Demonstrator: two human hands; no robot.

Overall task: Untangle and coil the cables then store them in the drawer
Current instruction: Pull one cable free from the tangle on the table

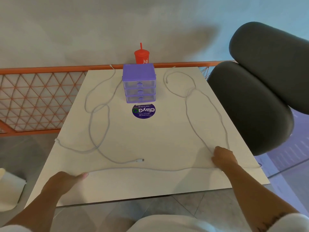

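Now | left hand (66,180) stretched low at cable (150,169) end — grip unclear | right hand (224,158) curls round same cable, likely pulling it straight along worktop (150,186) front | second cable (91,124) looped at left | drawers (139,84) closed, far edge

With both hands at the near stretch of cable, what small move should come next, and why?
Probably draw the thin white cable on the right toward the near edge with the right hand, which rests on it. It crosses itself in a loose tangle right of the purple three-drawer plastic organiser, so it likely needs slack pulled in before coiling.
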